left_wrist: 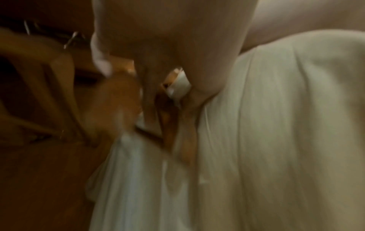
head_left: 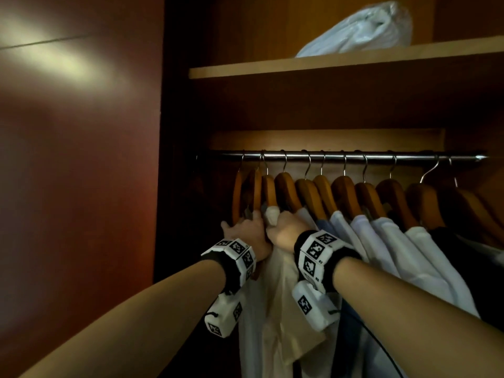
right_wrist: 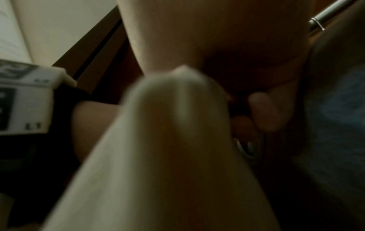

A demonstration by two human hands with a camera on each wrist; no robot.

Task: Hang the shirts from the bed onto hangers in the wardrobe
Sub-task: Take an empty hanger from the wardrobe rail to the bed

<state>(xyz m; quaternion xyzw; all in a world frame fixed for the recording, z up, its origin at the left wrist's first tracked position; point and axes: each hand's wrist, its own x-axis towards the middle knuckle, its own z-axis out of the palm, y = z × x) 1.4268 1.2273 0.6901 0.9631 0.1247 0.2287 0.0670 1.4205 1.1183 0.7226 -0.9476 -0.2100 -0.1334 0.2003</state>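
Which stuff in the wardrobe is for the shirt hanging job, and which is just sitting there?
For the job: cream shirt, wooden hangers, metal rail, left hand, right hand.
Just sitting there: plastic bag on the top shelf.

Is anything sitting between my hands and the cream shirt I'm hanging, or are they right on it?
Nothing visible does. Your right hand grips the cream shirt at its top, and your left hand presses beside it, just under the wooden hangers on the rail.
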